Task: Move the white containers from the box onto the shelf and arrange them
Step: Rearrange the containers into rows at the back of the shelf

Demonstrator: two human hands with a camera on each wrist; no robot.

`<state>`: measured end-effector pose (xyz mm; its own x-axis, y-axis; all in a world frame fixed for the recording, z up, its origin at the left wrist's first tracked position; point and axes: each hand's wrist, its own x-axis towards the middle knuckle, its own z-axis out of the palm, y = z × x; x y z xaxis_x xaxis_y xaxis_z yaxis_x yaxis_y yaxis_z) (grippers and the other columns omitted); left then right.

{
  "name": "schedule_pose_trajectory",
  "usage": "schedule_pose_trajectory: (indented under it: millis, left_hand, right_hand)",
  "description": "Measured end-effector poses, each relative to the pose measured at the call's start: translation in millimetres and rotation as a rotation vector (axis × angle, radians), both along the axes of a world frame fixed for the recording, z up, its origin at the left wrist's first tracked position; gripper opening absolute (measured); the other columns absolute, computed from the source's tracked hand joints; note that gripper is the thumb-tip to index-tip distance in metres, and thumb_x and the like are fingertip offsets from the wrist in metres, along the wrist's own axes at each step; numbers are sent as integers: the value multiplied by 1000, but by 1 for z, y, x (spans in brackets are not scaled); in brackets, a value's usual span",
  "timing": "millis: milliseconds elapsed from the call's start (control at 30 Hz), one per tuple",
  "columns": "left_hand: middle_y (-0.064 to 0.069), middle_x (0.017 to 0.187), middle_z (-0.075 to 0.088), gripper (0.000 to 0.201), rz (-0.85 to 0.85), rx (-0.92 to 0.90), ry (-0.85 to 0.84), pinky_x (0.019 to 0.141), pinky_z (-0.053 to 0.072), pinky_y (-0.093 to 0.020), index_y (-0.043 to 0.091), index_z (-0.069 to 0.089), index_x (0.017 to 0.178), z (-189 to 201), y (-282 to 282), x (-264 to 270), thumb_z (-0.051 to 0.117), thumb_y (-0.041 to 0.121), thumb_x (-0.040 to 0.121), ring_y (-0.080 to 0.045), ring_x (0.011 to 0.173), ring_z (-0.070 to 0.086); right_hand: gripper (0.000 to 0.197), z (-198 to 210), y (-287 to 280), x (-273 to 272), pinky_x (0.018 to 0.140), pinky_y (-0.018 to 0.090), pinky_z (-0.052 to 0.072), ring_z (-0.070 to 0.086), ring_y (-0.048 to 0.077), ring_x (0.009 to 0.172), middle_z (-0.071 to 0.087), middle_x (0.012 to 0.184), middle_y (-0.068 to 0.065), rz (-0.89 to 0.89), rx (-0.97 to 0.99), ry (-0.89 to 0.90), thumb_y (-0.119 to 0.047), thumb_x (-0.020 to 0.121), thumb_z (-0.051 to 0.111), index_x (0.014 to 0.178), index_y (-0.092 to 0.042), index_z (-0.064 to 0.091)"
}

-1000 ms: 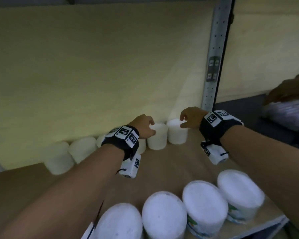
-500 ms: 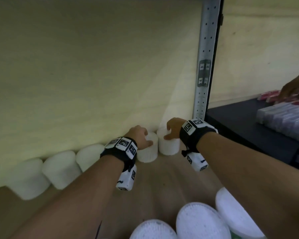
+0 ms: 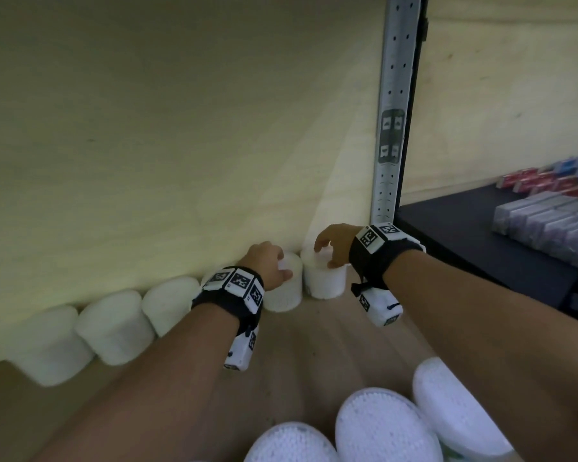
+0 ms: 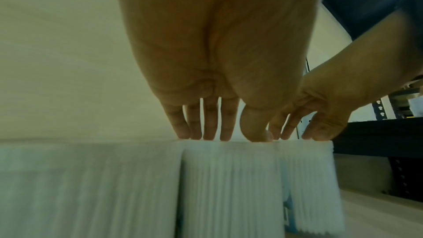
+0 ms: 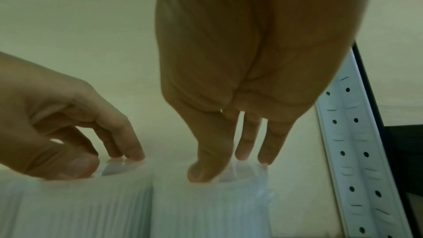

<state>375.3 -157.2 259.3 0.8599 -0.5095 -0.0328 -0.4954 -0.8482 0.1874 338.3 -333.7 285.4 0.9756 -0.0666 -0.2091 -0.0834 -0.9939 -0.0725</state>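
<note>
A row of white ribbed containers stands along the shelf's back wall. My left hand [image 3: 281,265] grips the lid of one container [image 3: 285,295] from above, thumb in front and fingers behind; the left wrist view shows this hand [image 4: 231,137] on the container's [image 4: 231,187] top edge. My right hand [image 3: 324,255] grips the lid of the rightmost container [image 3: 324,283] the same way. In the right wrist view, the right hand's [image 5: 226,167] thumb and fingers sit on its container's [image 5: 206,209] rim. The two containers touch side by side.
Three more white containers [image 3: 114,328] continue the row to the left. Larger white tubs [image 3: 381,425] stand at the shelf's front edge near my forearms. A perforated metal upright [image 3: 392,128] bounds the right side. Beyond it, a dark shelf [image 3: 464,235] holds packaged boxes [image 3: 548,221].
Both hands have reached deeper into the shelf and settled over the tops of the two rightmost containers. The view has moved in, so the front tubs sit lower.
</note>
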Motion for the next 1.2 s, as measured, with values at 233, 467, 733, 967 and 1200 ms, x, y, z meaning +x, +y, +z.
schedule_pose_trajectory:
  millis: [233, 467, 733, 967, 1200]
  left_hand:
    - [-13, 140, 48, 58, -9, -9, 2, 105, 43, -39, 8, 48, 137, -3, 1, 4, 59, 40, 90, -30, 127, 48]
    - [-12, 137, 48, 57, -16, -12, -2, 104, 42, -39, 9, 48, 136, -4, 2, 6, 59, 40, 90, -29, 126, 47]
    - [-13, 136, 49, 56, -17, -12, -5, 103, 43, -40, 8, 49, 135, -6, 1, 6, 60, 39, 89, -30, 125, 48]
    - [-14, 137, 49, 55, -17, -18, -19, 104, 43, -41, 7, 49, 136, -6, 0, 2, 58, 38, 91, -32, 126, 47]
    - [-12, 137, 48, 54, -11, -35, -20, 105, 42, -41, 8, 49, 135, -7, 1, 2, 58, 37, 91, -30, 126, 46]
  right_hand:
    - [57, -2, 5, 6, 105, 38, 41, 48, 30, 127, 47, 140, 12, -110, 1, -108, -40, 89, 60, 134, -8, 48]
    - [73, -15, 6, 11, 100, 48, 44, 51, 34, 119, 46, 133, 11, -168, -78, -68, -60, 78, 61, 131, -11, 46]
    - [55, -5, 4, 9, 104, 36, 40, 46, 27, 129, 42, 144, 5, -80, 34, 23, -19, 82, 68, 134, -19, 49]
    - [46, -4, 4, 2, 105, 38, 39, 40, 30, 131, 43, 142, 8, -114, 47, -52, -20, 88, 60, 133, -17, 51]
    - [60, -4, 3, -5, 103, 38, 39, 46, 30, 127, 47, 137, 11, -142, -19, -67, -51, 87, 58, 131, -10, 51]
